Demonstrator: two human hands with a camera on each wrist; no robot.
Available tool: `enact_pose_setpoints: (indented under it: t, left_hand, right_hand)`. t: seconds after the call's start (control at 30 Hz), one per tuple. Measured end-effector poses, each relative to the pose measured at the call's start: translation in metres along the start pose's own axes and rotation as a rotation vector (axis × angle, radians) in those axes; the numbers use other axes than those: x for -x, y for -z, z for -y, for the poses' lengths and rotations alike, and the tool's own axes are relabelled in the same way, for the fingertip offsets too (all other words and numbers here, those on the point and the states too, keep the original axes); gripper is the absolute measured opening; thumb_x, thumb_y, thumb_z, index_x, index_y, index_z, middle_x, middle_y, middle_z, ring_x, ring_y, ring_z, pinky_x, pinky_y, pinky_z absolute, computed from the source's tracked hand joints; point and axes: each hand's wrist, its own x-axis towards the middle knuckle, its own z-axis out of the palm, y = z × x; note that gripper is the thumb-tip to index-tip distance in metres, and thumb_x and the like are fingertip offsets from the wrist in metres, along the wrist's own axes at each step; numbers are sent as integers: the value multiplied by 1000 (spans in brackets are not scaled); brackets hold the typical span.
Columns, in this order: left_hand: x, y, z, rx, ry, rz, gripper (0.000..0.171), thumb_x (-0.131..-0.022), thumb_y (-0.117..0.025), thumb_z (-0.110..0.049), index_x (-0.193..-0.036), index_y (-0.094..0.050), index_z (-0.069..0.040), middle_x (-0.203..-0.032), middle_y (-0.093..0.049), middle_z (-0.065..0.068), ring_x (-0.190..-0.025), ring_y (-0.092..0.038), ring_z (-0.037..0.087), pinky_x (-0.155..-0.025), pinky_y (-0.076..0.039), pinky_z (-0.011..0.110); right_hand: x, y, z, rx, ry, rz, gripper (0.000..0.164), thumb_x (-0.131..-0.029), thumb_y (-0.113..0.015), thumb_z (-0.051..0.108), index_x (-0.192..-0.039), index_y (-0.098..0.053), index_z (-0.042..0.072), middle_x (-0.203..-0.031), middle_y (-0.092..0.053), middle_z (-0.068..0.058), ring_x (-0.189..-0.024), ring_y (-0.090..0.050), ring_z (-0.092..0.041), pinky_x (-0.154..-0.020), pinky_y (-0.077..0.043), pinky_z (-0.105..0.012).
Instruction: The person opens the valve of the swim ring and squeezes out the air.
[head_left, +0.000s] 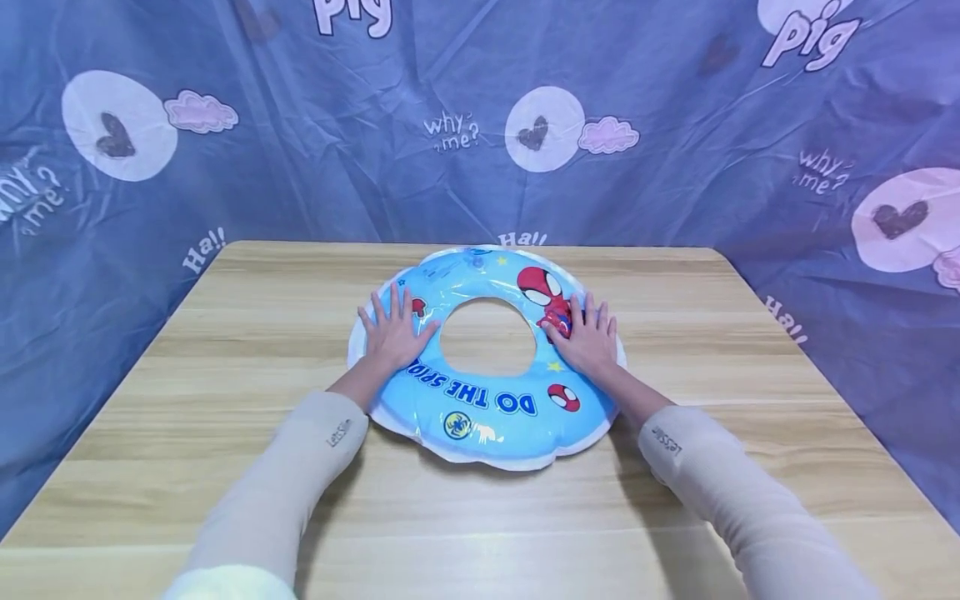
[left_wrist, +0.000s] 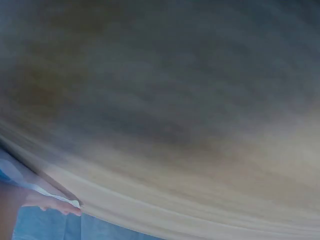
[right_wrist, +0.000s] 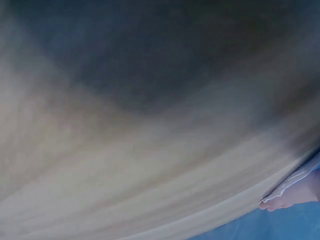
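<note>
A blue inflatable swim ring (head_left: 480, 425) with a pale rim lies on the wooden table, printed with red cartoon figures, stars and lettering. On its left side rests my left hand (head_left: 392, 333), fingers spread and straight. My right hand (head_left: 588, 337) lies flat on the opposite side, its fingers partly over a red printed figure. In the left wrist view only a small part of the left hand (left_wrist: 50, 204) shows beside the ring's edge. The right wrist view likewise catches a bit of the right hand (right_wrist: 292, 196) at its lower right.
The wooden table (head_left: 187, 467) extends around the ring on all sides. Behind it hangs a blue cloth (head_left: 315, 167) printed with white circles, hearts, pink clouds and words. Both wrist views are mostly filled by blurred, shadowed tabletop.
</note>
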Motion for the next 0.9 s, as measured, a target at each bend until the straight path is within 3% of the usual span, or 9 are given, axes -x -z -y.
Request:
enact_pose_setpoints:
  t: [0.2,0.4,0.9]
  left_hand:
    - [0,5,-2,-26,18,75,87,-89,-19,-67,-147,5,-7,-150,12,18,-129,18,47,-96,15,62]
    - [-1,8,-4,-30,22,108,87,-89,-20,-67,-147,3,-7,-150,9,19,-129,17,47,-96,15,62]
    - [1,8,-7,-34,30,149,87,-88,-19,-67,-147,3,-7,-150,9,19,-129,18,47,-95,15,63]
  right_hand:
    - [-2,2,1,28,-7,66,84,-90,-31,62,-148,-5,8,-151,4,-20,-132,11,-44,-104,7,-54]
    - [-5,2,-1,49,-12,102,84,-89,-28,63,-148,-4,9,-151,5,-19,-132,12,-44,-103,9,-54]
    - [0,3,-1,34,-8,98,82,-91,-32,59,-148,-5,8,-151,2,-20,-132,10,-46,-103,7,-57]
